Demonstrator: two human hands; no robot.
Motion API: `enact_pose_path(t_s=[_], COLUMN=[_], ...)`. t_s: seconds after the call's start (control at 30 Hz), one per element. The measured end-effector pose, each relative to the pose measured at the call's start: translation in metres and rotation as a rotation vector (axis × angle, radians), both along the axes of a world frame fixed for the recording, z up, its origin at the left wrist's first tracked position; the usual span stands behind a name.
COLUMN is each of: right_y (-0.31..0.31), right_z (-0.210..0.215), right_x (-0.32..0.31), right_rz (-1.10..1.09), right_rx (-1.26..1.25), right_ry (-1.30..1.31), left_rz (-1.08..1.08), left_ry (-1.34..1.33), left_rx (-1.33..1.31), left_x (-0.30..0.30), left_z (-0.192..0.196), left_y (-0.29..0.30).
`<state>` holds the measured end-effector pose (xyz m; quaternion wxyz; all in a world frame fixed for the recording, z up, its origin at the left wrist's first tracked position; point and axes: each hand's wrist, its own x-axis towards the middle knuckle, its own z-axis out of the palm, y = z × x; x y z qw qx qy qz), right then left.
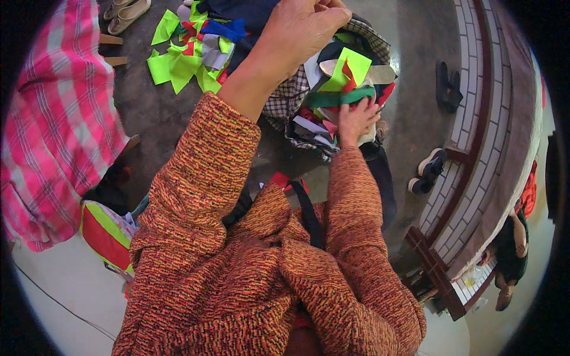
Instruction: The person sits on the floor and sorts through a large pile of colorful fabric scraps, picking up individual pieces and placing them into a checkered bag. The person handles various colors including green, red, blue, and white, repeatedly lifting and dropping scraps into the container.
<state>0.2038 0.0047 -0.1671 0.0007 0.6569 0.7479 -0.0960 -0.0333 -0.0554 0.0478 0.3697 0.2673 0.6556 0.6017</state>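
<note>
My left hand (303, 29) is raised at the top, its fingers curled closed. What they hold, if anything, is hidden. Below it to the right, my right hand (358, 123) lies with fingers spread on a heap of cloth scraps. A green strip (341, 98) runs just beyond its fingertips. Past the strip sit a bright yellow-green piece (354, 61) with a red scrap (349, 76) on it, and a grey rounded flat piece (381, 75). Checked black-and-white cloth (288, 98) surrounds the scraps like a wrapper or bag. Both forearms wear an orange-and-dark knitted sleeve.
Loose yellow-green scraps (183, 66) lie on the floor at the upper left, mixed with a blue piece (224, 29). A pink checked cloth (65, 118) hangs at the left. Dark shoes (428, 169) stand by a white-tiled ledge (469, 101). Another person (512, 249) is at the far right.
</note>
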Motion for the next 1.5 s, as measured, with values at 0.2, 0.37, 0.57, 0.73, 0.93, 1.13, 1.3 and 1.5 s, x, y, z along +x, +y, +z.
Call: enact_pose_path(t_s=[0.2,0.37,0.57,0.73,0.93,1.13,1.3,1.5], right_y=[-0.025,0.01,0.076,0.049,0.036,0.03,-0.029,-0.091], right_z=[-0.022,-0.08,-0.152,-0.108,-0.025,0.089,0.198,0.186], right_x=[-0.046,0.013,0.082,0.041,0.036,0.089,0.139,0.175], right_rz=[-0.176,-0.266,-0.13,-0.146,-0.059,0.438,0.902,0.815], right_rx=[-0.141,-0.319,-0.574,-0.465,-0.508,-0.479,-0.164,-0.006], right_ry=[0.222,0.593,0.622,0.607,0.008,0.21,-0.199,0.067], left_rz=[-0.018,-0.022,0.085,0.093,0.063,0.079,0.074,0.17], left_ry=[0.016,-0.074,0.183,0.133,0.189,0.168,0.206,0.229], left_rx=[-0.062,-0.057,-0.024,0.001,-0.055,0.029,0.021,0.08], left_x=[-0.002,-0.009,-0.003,0.009,0.016,0.017,0.014,0.009], left_z=[0.003,0.007,-0.019,-0.026,-0.022,-0.015,-0.01,-0.004], left_y=[0.002,-0.005,0.001,0.003,0.005,-0.001,-0.006,-0.008])
